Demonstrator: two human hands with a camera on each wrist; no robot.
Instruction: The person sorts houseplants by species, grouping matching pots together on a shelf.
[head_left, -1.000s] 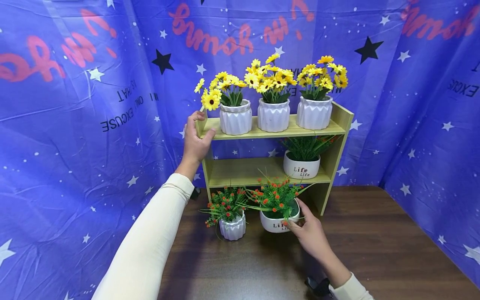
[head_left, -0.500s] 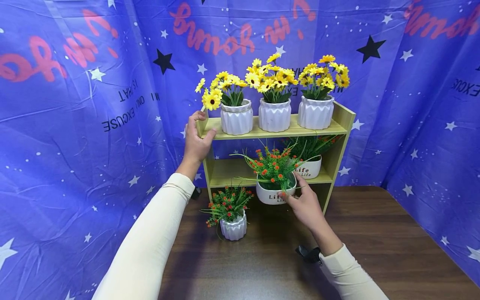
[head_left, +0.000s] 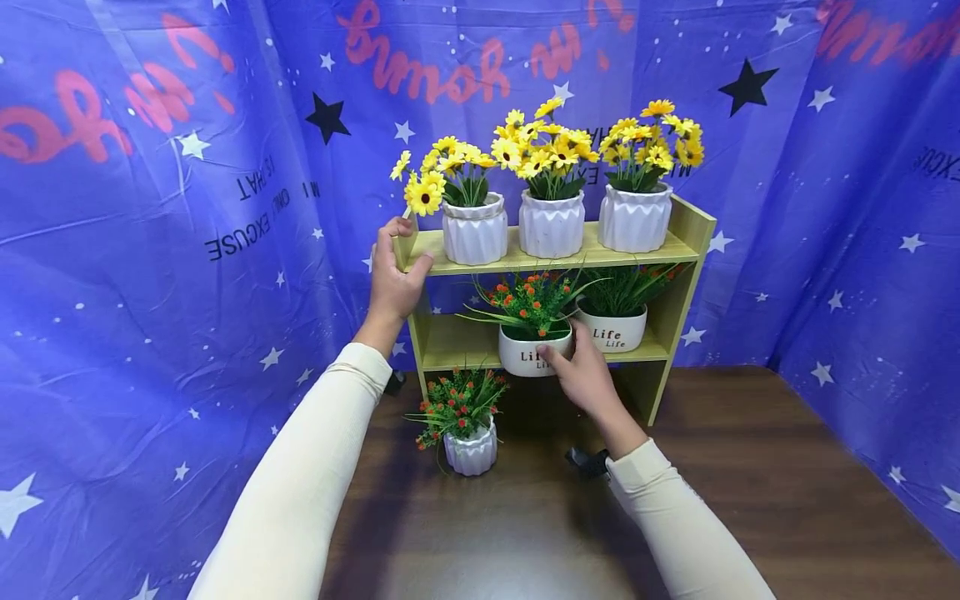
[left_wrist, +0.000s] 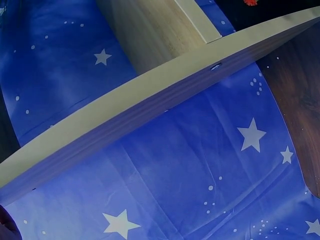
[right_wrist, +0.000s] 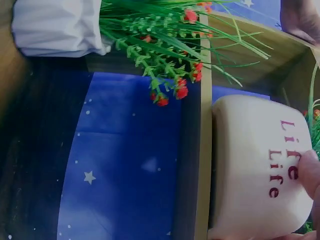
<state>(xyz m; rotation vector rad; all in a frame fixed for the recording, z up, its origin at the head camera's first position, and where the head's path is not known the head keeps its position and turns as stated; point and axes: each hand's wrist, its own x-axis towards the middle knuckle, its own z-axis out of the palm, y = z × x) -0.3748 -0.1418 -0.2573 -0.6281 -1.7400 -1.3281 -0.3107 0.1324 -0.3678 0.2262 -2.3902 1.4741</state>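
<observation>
My right hand (head_left: 588,375) grips a white oval "Life" flowerpot (head_left: 517,356) by its right side, thumb on the front. Green leaves and small red flowers fill this pot, which is at the front edge of the wooden shelf's middle board (head_left: 459,343). In the right wrist view the pot (right_wrist: 245,165) appears just past the board's edge (right_wrist: 204,150), with my thumb (right_wrist: 311,172) over the lettering. My left hand (head_left: 393,283) holds the shelf's upper left corner, fingers around the side panel (left_wrist: 125,102). A matching "Life" pot (head_left: 621,332) stands right of the held one.
Three white fluted pots with yellow flowers, the middle one (head_left: 551,227) among them, line the top board. On the dark wooden table (head_left: 480,542), a fluted pot with red flowers (head_left: 471,450) stands before the shelf's lower left. A blue star-patterned curtain (head_left: 225,333) surrounds the table.
My right hand has raised the red-flowered "Life" pot from low before the shelf up to the middle board, shifting it slightly left. My left hand has kept its hold on the shelf corner.
</observation>
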